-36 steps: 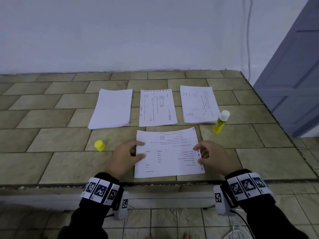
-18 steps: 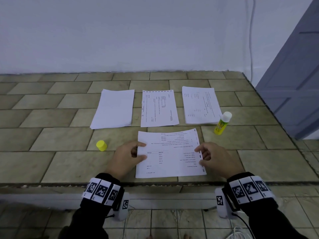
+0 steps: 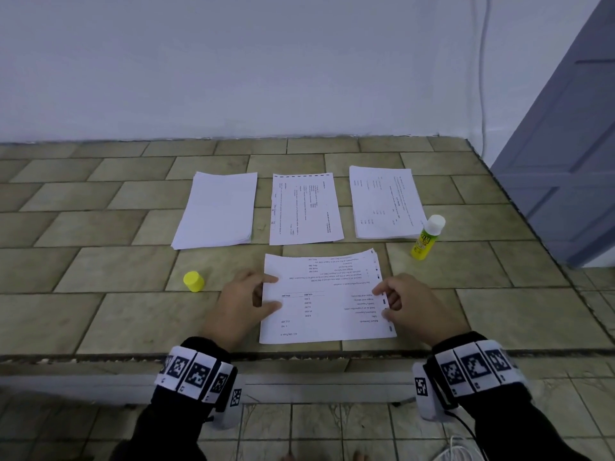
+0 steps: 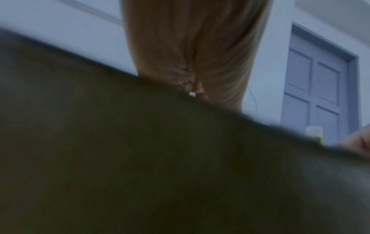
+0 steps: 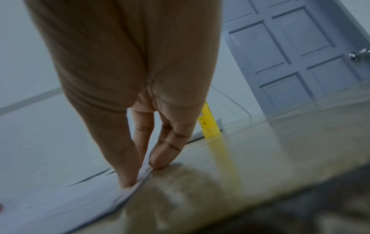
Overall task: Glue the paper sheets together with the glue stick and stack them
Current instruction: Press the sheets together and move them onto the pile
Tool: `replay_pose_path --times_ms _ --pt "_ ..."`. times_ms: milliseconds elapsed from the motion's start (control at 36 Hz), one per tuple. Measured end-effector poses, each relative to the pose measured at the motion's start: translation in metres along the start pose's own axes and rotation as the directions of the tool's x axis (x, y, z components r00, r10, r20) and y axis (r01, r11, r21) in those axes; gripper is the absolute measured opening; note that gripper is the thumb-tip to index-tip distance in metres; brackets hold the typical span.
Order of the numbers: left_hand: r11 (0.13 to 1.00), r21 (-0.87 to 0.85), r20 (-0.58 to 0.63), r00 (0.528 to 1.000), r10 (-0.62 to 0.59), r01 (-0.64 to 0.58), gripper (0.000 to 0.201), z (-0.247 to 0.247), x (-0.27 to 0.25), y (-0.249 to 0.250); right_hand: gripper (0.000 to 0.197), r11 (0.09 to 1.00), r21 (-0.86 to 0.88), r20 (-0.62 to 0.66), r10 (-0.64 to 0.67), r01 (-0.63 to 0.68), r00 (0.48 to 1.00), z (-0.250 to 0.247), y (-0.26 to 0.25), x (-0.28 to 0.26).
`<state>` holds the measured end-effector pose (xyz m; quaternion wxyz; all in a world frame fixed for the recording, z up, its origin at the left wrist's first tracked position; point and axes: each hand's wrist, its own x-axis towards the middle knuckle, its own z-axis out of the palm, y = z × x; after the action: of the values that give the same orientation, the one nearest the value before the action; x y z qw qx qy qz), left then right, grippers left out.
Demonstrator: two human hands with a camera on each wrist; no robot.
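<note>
Item: printed sheets (image 3: 327,299), near edge of tiled counter (image 3: 100,227), long axis running 9 to 3 o'clock, text upside down to the wearer.

Left hand (image 3: 241,302): at the 9 o'clock short edge, thumb and fingers pinching it.

Right hand (image 3: 411,302): at the 3 o'clock edge; the right wrist view shows the fingertips (image 5: 158,164) nipping the paper edge against the counter. Both hands narrow, on the paper.

Glue stick (image 3: 427,237): upright, uncapped, at 1 o'clock from the sheets, nearer the right hand, just beside the right pile (image 3: 386,202).

Yellow cap (image 3: 193,281): at 9 o'clock, just beyond the left hand.

Other piles: blank pile (image 3: 218,211) at 11, middle sheet (image 3: 304,209) at 12.

Containers: none in view.

Judgement: sheets being squared or pressed; the glue falls to the right hand.
</note>
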<state>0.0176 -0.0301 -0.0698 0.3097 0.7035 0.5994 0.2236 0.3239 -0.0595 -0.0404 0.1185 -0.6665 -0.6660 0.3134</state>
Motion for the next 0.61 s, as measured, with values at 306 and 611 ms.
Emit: replay_pose_path --times_ms 306,611 --pt "0.903 0.427 0.046 0.998 0.034 -0.051 0.090 0.025 0.002 0.008 0.036 0.943 -0.334 -0.024 0.000 -0.008 1.000 0.000 -0.012 -0.005" --pt "0.813 0.576 0.004 0.995 0.104 -0.088 0.076 0.044 0.002 -0.005 0.066 0.891 -0.348 0.026 -0.301 0.291 0.953 0.058 -0.063 0.002"
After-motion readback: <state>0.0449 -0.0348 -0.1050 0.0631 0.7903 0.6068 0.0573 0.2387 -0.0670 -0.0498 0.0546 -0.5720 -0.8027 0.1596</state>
